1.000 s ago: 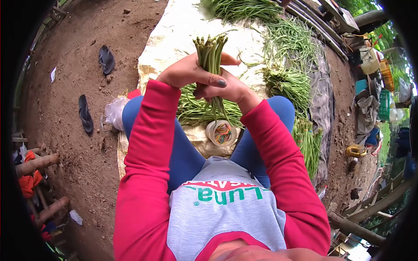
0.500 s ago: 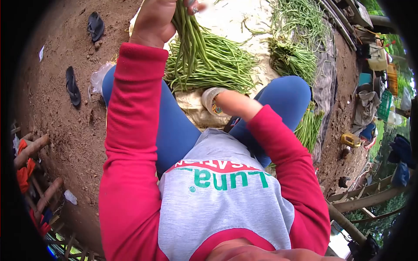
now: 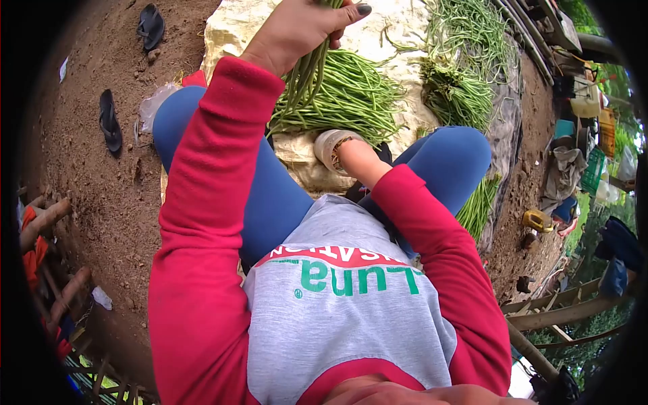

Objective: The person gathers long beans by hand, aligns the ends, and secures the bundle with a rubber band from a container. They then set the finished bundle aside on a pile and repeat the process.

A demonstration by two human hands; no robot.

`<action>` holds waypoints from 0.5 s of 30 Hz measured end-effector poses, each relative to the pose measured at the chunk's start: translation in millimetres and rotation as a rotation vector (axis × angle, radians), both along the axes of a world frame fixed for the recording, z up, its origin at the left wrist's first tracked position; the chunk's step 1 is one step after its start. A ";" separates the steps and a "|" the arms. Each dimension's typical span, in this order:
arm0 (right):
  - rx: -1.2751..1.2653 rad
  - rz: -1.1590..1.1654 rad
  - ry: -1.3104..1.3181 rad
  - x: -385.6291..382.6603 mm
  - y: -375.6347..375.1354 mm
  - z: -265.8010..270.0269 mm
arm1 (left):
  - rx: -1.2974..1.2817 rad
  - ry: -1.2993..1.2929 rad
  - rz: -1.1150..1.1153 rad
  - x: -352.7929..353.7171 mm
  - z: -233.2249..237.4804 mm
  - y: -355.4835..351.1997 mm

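Note:
At the top of the view, my left hand (image 3: pixel 293 30) is closed round a bunch of long green beans (image 3: pixel 307 79), which hang down from it. The hand's thumb points right. Below and behind the bunch, a larger heap of long beans (image 3: pixel 358 94) lies on the pale sheet. My right hand (image 3: pixel 358 158) reaches into a small clear plastic cup (image 3: pixel 327 147) between my knees. Its fingers are hidden inside the cup, where thin brownish bands show around the hand.
More long beans (image 3: pixel 459 98) lie to the right on the pale sheet (image 3: pixel 233 30), with another bundle (image 3: pixel 480 206) beside my right knee. Two dark flip-flops (image 3: pixel 110 123) rest on the bare soil at left. A yellow jug (image 3: pixel 538 220) and containers stand at far right.
My left hand has shifted right and turned with the beans, so its thumb now shows. My right hand stays at the cup, its wrist slightly moved.

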State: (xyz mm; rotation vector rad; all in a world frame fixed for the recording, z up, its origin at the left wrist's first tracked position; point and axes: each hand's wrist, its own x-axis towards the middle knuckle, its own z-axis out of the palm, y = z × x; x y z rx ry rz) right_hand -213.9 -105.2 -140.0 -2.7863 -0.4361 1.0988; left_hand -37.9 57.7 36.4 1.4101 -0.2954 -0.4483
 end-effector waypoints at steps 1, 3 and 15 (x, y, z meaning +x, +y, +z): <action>-0.002 -0.029 -0.053 -4.1 -6.9 -5.7 | -0.003 -0.002 0.004 -1.0 2.9 0.5; 0.113 -0.200 -0.125 -5.1 -10.8 13.1 | 0.159 -0.010 -0.019 -5.8 11.5 2.2; 1.638 -0.972 0.158 33.0 -23.3 176.9 | 0.284 -0.116 -0.171 -2.7 -25.7 -19.7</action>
